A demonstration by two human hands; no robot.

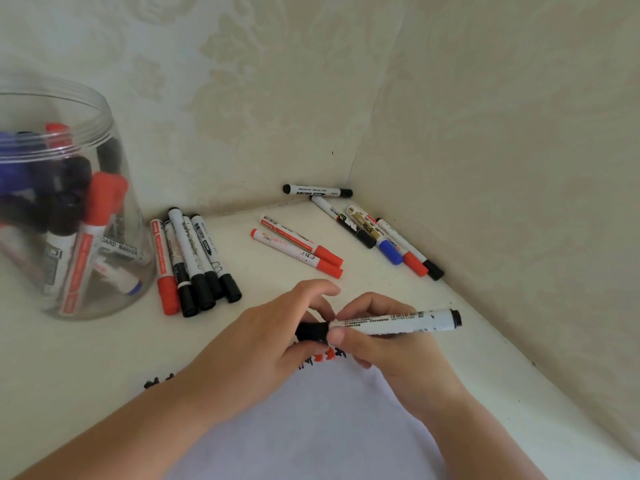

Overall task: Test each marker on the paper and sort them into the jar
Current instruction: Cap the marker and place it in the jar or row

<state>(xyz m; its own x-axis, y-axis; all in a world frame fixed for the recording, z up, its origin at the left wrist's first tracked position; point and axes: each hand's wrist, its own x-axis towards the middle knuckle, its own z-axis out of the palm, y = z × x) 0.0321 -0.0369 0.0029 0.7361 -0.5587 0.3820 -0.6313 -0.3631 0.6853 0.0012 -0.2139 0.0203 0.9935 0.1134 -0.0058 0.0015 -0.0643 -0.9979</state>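
Item: marker (391, 322), barrel gripped in right hand (388, 351), black cap (311, 331) pinched by left hand (277, 327), above paper (311, 427). I judge the risk: a jerked cap smears ink or knocks markers beside the jar (69, 202).

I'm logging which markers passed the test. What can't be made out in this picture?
Head view only:
- Marks on the paper: mostly covered by both hands.
- Jar: blurred, cut off at the left edge, so no marker count.
- Held marker: cap joint hidden by fingers.

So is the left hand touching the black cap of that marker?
Touching. The head view shows the left hand with fingers curled round the black cap of the marker.
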